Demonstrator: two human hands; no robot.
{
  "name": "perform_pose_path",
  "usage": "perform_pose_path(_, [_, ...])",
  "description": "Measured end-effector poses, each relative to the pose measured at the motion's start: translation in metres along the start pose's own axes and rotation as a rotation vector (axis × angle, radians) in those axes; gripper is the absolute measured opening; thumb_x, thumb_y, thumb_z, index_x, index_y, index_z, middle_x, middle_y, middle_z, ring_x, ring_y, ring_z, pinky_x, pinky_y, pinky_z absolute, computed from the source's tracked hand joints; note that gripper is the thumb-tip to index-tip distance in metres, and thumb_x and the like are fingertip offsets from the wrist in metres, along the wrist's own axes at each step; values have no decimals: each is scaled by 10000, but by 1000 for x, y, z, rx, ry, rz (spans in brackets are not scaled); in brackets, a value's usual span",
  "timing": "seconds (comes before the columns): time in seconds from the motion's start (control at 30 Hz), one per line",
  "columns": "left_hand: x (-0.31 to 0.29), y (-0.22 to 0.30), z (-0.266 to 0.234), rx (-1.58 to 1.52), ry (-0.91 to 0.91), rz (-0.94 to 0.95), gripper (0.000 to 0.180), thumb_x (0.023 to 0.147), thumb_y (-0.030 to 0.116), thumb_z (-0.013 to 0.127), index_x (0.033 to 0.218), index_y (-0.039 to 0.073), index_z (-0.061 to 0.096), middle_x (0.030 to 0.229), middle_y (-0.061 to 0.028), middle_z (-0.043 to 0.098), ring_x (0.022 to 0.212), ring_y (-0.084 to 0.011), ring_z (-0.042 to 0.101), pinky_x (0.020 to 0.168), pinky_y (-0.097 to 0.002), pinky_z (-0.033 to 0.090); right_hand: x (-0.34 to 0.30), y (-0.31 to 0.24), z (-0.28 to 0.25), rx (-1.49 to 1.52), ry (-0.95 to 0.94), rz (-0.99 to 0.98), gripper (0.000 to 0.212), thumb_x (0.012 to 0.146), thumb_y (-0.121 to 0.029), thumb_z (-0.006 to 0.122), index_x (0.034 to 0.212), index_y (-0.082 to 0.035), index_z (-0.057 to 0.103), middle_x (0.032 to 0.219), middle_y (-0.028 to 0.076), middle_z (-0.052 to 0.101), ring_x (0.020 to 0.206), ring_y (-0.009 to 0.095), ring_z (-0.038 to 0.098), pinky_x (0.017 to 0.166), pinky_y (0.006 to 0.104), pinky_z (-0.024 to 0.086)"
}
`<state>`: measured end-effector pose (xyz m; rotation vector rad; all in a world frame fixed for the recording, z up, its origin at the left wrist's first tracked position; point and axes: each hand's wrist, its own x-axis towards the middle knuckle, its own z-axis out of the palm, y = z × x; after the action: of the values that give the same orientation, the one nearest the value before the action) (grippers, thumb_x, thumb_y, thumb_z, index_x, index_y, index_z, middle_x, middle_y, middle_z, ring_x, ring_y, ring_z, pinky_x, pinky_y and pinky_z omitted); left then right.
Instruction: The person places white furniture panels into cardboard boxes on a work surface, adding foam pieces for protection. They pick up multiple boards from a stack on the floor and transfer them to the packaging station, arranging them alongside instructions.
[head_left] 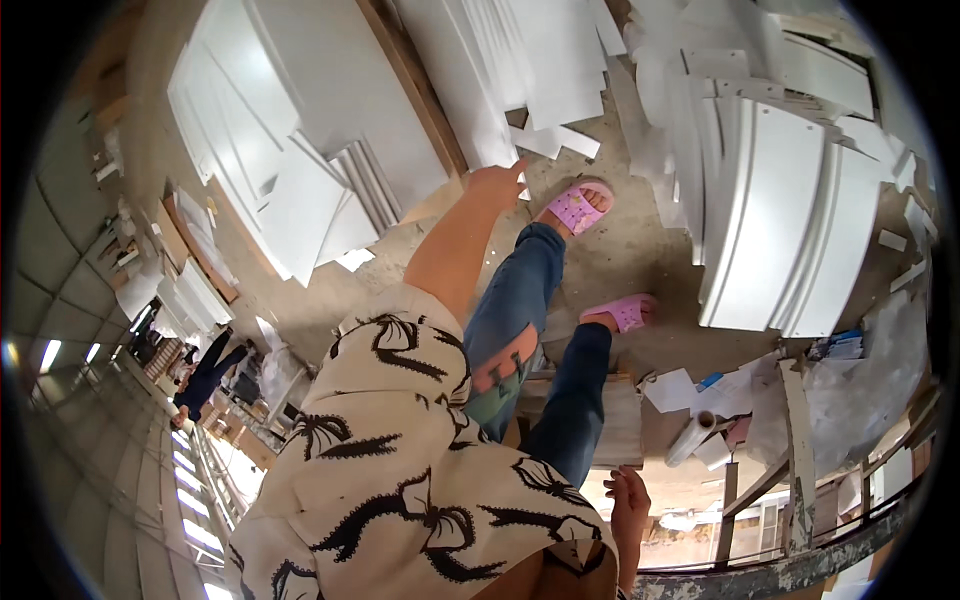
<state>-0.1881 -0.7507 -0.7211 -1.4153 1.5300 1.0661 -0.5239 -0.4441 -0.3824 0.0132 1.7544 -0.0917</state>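
Note:
My left hand (497,184) reaches forward beside a stack of white panels (550,70) whose lower end lies close to its fingertips. Its fingers are partly spread, and nothing shows between them; whether they touch the panel edge I cannot tell. Near the fingertips, loose white strips (580,143) lie on the concrete floor. My right hand (628,492) hangs low by my side, away from the panels. Its fingers are loosely bent and slightly apart, with no object visible in them.
A wooden beam (415,85) edges a pile of white boards (350,70) at left. Curved white panels (765,210) are stacked at right. Lower right are a plastic film roll (690,438), scattered papers (672,390) and a worn metal frame (797,450). Another person (205,375) stands far left.

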Motion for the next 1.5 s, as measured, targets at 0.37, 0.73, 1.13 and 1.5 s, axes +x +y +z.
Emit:
perform_pose_path(0.37, [-71, 21, 18, -257, 517, -69, 334, 793, 276, 601, 1061, 82, 554, 881, -191, 614, 805, -348, 608, 694, -447, 489, 14, -19, 25, -267, 98, -304, 230, 897, -149, 560, 1072, -3, 585, 929, 103, 638, 802, 163, 619, 701, 270, 486])
perform_pose_path(0.73, [-472, 121, -80, -1685, 282, 436, 930, 775, -117, 560, 1440, 169, -25, 1138, -209, 555, 1049, -241, 557, 854, -341, 463, -72, -249, 47, -294, 118, -728, 550, 823, -364, 632, 1164, 49, 507, 1088, 248, 581, 1003, 375, 567, 874, 387, 438])
perform_pose_path(1.13, [-546, 246, -128, -1721, -406, 901, 541, 956, 396, 395, 1326, 11, 309, 1294, -120, 441, 1161, -251, 457, 949, -403, 394, -261, -135, -106, -106, 858, -1263, 490, 774, -309, 700, 1131, -5, 560, 1014, 220, 605, 885, 339, 609, 768, 367, 490])
perform_pose_path(1.5, [-676, 485, -4, -1262, -730, 1107, 553, 895, 295, 569, 1299, -5, 340, 1232, -122, 484, 1113, -254, 498, 908, -404, 448, -362, 110, -248, 265, 1322, -1024, 492, 724, -274, 747, 1078, 5, 549, 1041, 206, 540, 907, 328, 567, 765, 361, 475])
